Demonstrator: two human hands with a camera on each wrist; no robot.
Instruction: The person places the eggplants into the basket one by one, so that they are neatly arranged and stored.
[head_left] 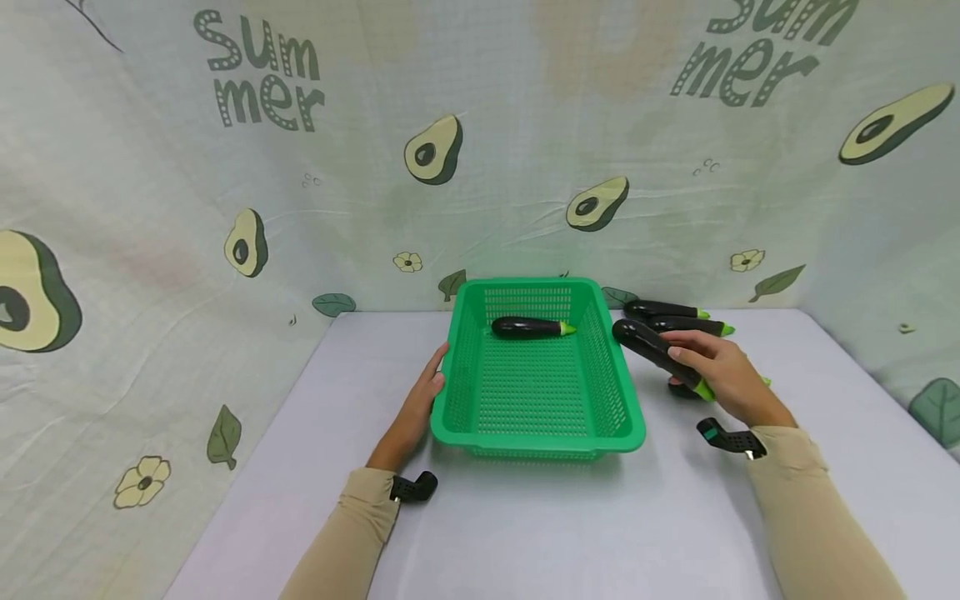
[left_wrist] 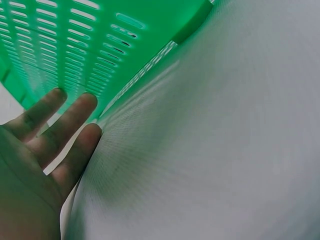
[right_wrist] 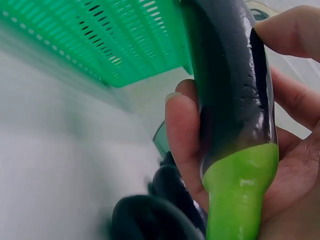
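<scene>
A green plastic basket [head_left: 528, 446] with slotted walls stands on the table, and one dark eggplant [head_left: 525, 327] lies inside near its far wall. My left hand [head_left: 420, 407] rests along the basket's left side; in the left wrist view its fingers [left_wrist: 82, 107] are spread, with the tips at the slotted wall. On the other side, my right hand [head_left: 722, 375] grips a dark eggplant [head_left: 652, 346] with a bright green stem end. Its far end is beside the basket's right rim. In the right wrist view, thumb and fingers [right_wrist: 182, 125] wrap around the eggplant.
Right of the basket lie more eggplants [head_left: 686, 324], one of them partly hidden beneath my right hand. A cloth printed with avocados and lettering [head_left: 525, 150] hangs behind the white table [head_left: 540, 533]. Black straps with small cameras [head_left: 731, 439] are on both wrists.
</scene>
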